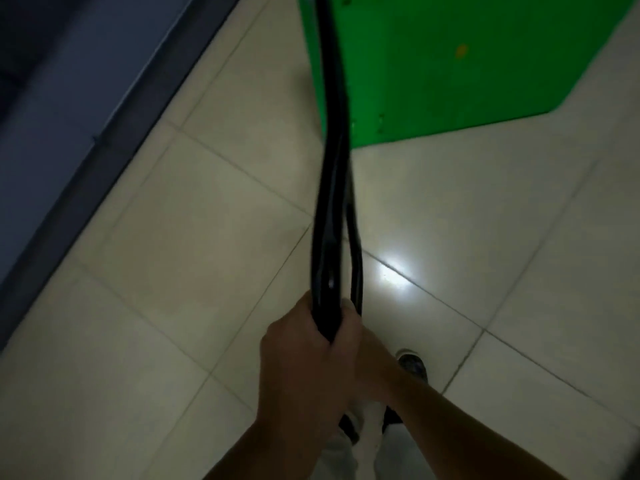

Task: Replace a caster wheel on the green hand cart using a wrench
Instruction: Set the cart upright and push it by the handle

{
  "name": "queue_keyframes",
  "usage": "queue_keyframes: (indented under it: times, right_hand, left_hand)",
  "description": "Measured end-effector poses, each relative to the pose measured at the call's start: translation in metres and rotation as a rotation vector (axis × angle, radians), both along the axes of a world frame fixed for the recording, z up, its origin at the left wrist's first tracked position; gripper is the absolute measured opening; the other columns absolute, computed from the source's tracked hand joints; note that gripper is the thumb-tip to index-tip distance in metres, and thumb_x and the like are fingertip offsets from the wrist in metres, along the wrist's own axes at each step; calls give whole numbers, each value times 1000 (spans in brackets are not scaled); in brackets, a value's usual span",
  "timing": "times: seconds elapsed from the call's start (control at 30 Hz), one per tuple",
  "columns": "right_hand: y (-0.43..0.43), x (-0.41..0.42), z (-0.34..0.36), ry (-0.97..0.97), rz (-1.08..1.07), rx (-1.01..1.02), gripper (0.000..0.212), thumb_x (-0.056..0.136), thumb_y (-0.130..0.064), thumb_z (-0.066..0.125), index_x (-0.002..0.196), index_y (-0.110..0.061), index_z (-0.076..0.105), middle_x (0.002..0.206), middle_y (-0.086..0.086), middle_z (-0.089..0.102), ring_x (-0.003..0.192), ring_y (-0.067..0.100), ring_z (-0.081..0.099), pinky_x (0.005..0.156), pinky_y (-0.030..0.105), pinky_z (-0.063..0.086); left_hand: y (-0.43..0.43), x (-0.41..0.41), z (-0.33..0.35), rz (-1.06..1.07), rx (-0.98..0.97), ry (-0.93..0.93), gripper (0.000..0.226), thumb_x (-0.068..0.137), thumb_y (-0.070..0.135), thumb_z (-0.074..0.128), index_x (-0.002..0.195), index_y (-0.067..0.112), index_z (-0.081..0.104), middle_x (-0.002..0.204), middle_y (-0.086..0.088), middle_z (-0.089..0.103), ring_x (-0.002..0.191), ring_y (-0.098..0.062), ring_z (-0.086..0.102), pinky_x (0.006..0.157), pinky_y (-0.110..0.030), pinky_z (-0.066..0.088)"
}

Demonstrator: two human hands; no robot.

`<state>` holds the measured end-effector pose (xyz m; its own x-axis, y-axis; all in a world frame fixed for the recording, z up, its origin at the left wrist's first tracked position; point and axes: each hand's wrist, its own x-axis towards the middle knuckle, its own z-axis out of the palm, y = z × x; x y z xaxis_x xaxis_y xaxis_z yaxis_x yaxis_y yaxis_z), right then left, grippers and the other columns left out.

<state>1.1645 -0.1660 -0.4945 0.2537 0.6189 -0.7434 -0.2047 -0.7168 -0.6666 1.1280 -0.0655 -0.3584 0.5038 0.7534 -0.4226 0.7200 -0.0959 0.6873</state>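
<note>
Pale floor tiles spread out under dim light, with a dark blue-grey wall base along their left edge. The green hand cart sits toward the floor's far right, one deck corner pointing near. Its black handle runs lengthwise from the deck's left edge down to the person. The left hand and right hand both wrap round its near end, pressed side by side. A dark shoe shows beside them.

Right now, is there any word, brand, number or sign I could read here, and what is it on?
None can be read.
The green cart deck shows only a small orange mark, too blurred to tell if it bears text.
The black handle, held by the left hand and right hand, shows no lettering.
</note>
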Motion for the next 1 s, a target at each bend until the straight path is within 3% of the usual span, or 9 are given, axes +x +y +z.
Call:
queue_keyframes:
  times: [0.13,0.37,0.43,0.5,0.57,0.67,0.73,0.8,1.0]
  right_hand:
    - [-53,19,50,-32,-238,-20,41,61,-68,74,91,-40,71,84,-14,75,76,2,70,69,22,56]
    - [-128,88,150,-208,-419,-63,25,62,-56,70,65,-32,66,64,-15,68,55,-1,61,53,17,46]
    - [-137,113,180,-323,-425,-43,29,63,-59,65,62,-30,61,62,-14,66,52,-2,60,48,13,42]
    - [-145,144,215,-483,-372,-83,31,61,-63,57,59,-32,54,56,-10,62,52,-2,59,45,11,36]
    - [-151,176,245,-582,-307,-98,30,62,-61,55,55,-32,47,54,-10,58,50,2,57,45,17,35]
    - [-157,213,283,-687,-231,-148,42,56,-67,51,53,-26,45,45,-9,48,42,2,48,42,20,31]
    - [-163,224,300,-765,-179,-188,50,49,-75,44,53,-25,46,42,-11,47,39,0,45,40,20,28]
    - [-164,221,314,-828,-86,-224,54,48,-80,42,56,-26,48,44,-13,50,41,-2,46,40,20,28]
    - [-135,167,342,-837,132,-323,45,66,-69,57,71,-25,57,66,-7,61,61,11,60,63,29,56]
  left_hand:
    - [0,68,75,22,-86,-109,28,94,38,66,72,20,70,64,7,74,63,-10,74,62,-28,61]
    - [-19,158,165,37,-114,-148,29,97,25,59,72,13,68,70,-9,76,74,-34,76,76,-43,62]
    - [-11,178,183,0,95,-86,34,90,35,61,104,4,66,100,-11,74,99,-38,71,86,-46,57]
    - [0,195,206,-106,453,-55,80,86,34,67,152,4,34,145,-18,47,140,-37,45,114,-51,39]
    - [7,205,227,-440,797,-120,89,89,37,63,162,15,18,161,-16,29,155,-33,20,128,-50,12]
    - [23,205,240,-1111,952,-205,66,93,68,54,135,19,64,125,-4,67,122,-24,61,114,-47,37]
    - [34,198,243,-1311,943,-166,59,82,79,61,102,25,75,90,6,72,81,-17,70,74,-35,56]
    - [42,184,244,-1332,984,-81,41,72,66,74,75,25,69,65,7,67,54,-19,67,46,-29,50]
    - [59,100,230,-1268,853,-16,46,42,38,98,55,25,56,46,5,56,36,-14,54,35,-20,34]
